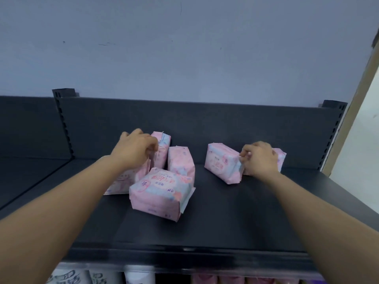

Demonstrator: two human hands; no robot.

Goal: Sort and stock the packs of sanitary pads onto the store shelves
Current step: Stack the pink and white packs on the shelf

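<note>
**Head view: pink packs on a dark shelf (225, 212) below a pale blue wall (184, 48).**
We see the left grip (134, 149) clenched on the upright pack (163, 144). The right grip (259, 158) pinches the end seam of the right pack (222, 162), whose long axis runs left-right. A further pack (281, 157) is mostly hidden behind that grip.

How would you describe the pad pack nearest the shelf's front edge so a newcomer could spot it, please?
On the dark top shelf, find the cluster of pink packs by the left hand. The front pack lies closest to the shelf's front edge, printed face up, while its neighbours sit further back.
</note>
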